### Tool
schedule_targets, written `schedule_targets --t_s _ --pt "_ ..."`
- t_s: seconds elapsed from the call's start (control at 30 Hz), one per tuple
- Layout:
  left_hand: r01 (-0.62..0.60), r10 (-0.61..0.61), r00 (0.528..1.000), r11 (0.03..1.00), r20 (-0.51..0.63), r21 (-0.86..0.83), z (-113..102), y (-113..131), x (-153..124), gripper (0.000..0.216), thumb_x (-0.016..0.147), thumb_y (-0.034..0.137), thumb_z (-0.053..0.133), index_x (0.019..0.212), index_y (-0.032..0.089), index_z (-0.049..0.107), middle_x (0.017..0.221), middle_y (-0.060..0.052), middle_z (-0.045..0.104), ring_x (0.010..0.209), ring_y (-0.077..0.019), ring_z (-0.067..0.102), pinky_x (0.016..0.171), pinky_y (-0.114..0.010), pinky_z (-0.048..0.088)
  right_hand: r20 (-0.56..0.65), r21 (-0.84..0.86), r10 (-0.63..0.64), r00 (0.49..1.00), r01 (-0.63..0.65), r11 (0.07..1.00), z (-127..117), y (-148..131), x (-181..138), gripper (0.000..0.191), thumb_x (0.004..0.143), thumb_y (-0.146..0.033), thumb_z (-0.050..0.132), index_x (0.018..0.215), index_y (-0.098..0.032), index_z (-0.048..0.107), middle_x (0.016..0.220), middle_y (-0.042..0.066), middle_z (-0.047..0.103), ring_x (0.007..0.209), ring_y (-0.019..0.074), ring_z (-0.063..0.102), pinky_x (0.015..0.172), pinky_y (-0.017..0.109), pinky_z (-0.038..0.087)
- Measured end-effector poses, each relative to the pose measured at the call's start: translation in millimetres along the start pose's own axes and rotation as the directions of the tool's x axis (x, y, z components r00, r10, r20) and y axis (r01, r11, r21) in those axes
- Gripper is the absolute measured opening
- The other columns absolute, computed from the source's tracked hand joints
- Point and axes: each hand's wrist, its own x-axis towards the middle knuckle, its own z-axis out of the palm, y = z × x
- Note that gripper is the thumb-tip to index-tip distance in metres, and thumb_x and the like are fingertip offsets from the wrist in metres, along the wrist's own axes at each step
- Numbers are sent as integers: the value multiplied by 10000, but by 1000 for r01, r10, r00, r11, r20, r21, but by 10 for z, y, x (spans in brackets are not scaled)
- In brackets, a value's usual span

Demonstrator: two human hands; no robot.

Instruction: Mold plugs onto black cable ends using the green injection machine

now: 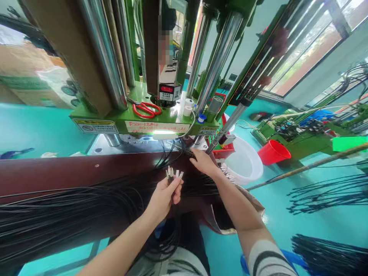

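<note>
My left hand (165,193) is closed around several black cables whose metal plug ends (173,174) stick up above the fingers. My right hand (203,161) reaches forward to the edge of the green machine, fingers pinched on a black cable (184,150) near the mould area. A thick bundle of black cables (71,209) lies across the dark red bench (57,172) in front of me and hangs down over my lap.
The green moulding machine (129,119) with chrome columns stands ahead; red scissors (146,110) and tape rolls (188,107) lie on its platen. A white basin (247,163) and red bucket (273,152) sit on the teal floor at right, with more cable bundles (327,191).
</note>
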Motion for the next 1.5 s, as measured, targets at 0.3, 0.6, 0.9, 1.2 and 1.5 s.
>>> schedule_targets --t_s 0.3,0.6,0.9,1.2,1.5 --pt "-73 76 997 989 -16 127 -73 -119 36 327 672 431 635 680 144 479 435 94 359 338 -19 295 348 -172 206 129 140 60 990 -78 987 -71 22 -167 175 668 -153 489 838 -148 531 819 90 629 782 244 599 660 326 440" --pt "-69 35 993 946 109 318 18 -169 56 285 735 421 547 678 153 469 390 96 350 326 -39 313 367 -189 246 261 954 231 937 -287 87 194 80 -1193 302 725 -356 560 954 -184 466 437 -126 388 246 25 243 249 137 166" --pt "-70 -52 981 802 186 593 304 -301 173 243 747 380 474 635 165 463 336 91 362 277 -54 315 354 -189 238 105 968 309 945 -26 -249 467 -201 -1217 402 817 -468 483 1083 -167 508 432 -96 424 245 27 262 239 142 229" --pt "-110 -30 978 763 204 637 236 -339 196 233 740 364 488 611 174 445 363 107 287 304 -41 234 355 -193 209 49 999 296 954 -43 -27 523 -185 -1260 462 840 -437 466 1203 -152 487 436 -86 419 287 31 291 270 149 255" --pt "-112 101 994 899 50 423 255 -209 161 273 768 458 457 808 188 465 468 106 290 359 -49 266 349 -168 215 73 993 328 942 -38 -112 480 -201 -1271 551 832 -446 476 1288 -144 407 426 -92 401 283 35 293 269 151 239"
